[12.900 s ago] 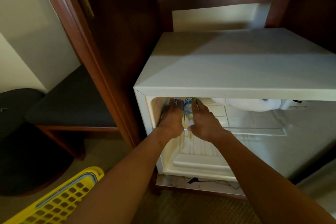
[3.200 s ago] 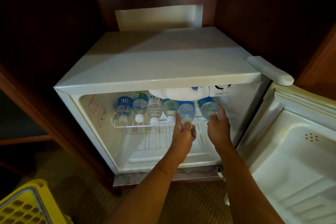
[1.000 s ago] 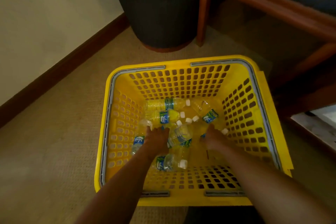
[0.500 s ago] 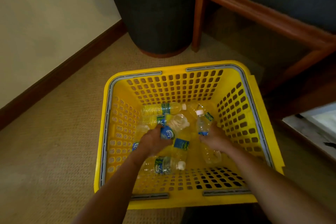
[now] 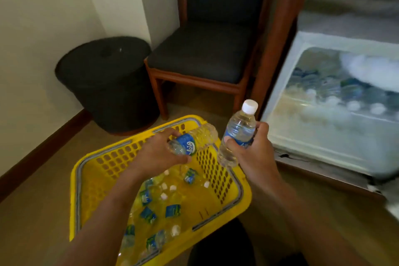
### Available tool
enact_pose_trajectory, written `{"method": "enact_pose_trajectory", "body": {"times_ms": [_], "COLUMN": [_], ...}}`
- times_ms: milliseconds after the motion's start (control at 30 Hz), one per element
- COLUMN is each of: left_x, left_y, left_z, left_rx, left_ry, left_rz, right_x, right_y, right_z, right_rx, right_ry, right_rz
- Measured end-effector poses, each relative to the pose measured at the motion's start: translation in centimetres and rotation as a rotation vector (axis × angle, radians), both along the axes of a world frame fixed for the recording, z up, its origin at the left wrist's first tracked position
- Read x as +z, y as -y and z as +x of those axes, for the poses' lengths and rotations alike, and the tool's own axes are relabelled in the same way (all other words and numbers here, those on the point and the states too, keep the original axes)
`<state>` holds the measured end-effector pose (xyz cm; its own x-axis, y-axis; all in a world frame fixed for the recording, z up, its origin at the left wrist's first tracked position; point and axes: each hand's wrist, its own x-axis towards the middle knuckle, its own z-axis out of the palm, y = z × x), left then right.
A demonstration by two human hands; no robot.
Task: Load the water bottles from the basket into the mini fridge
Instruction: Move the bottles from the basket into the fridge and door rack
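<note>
- Basket [image 5: 112,160]: yellow perforated plastic, glossy; grey trim on the rim.
- Upright water bottle [image 5: 239,127] and tilted water bottle [image 5: 195,138]: clear ribbed plastic, shiny; glossy printed labels.
- Cap [image 5: 250,106]: white plastic, matt.
- Chair frame [image 5: 194,77]: reddish varnished wood; seat [image 5: 200,49] of dark matt cloth.
- Bin [image 5: 108,84]: dark, matt.
- Carpet [image 5: 43,201]: beige, coarse weave.
- Mini fridge liner [image 5: 313,142]: white, smooth, probably plastic; view blurred.
</note>
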<state>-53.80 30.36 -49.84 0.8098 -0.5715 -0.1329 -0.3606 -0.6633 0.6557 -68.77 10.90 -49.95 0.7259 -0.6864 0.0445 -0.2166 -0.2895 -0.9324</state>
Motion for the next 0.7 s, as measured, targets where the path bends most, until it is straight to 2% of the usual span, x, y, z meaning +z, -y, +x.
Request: {"method": "enact_pose_trajectory", "body": {"times_ms": [133, 267, 333, 533, 700], "left_x": [5.6, 8.6, 9.5, 11.3, 10.9], "left_y": [7.1, 15.1, 18.1, 28.3, 35.7], "left_z": [-5.1, -11.5, -14.4, -24.5, -30.6], "left_rx": [-0.292, -0.551, -0.626, -0.942, -1.115], "left_ry": [0.207, 0.384, 0.427, 0.530, 0.551], "left_rz": [0.026, 0.055, 0.019, -0.070, -0.104], "right_x": [3.7, 4.5, 4.3, 2.2, -0.2], "right_y": [4.1, 8.1, 9.5, 15.1, 18.7], "right_z": [-8.6, -18.0, -21.5, -32.1, -36.5], "right_rx": [-0.222, -0.438, -0.525, -0.743, -0.820], "right_ry": [0.062, 0.026, -0.005, 0.018, 0.005], "right_rz": [-0.078, -0.215, -0.268, -0.262, -0.270]}}
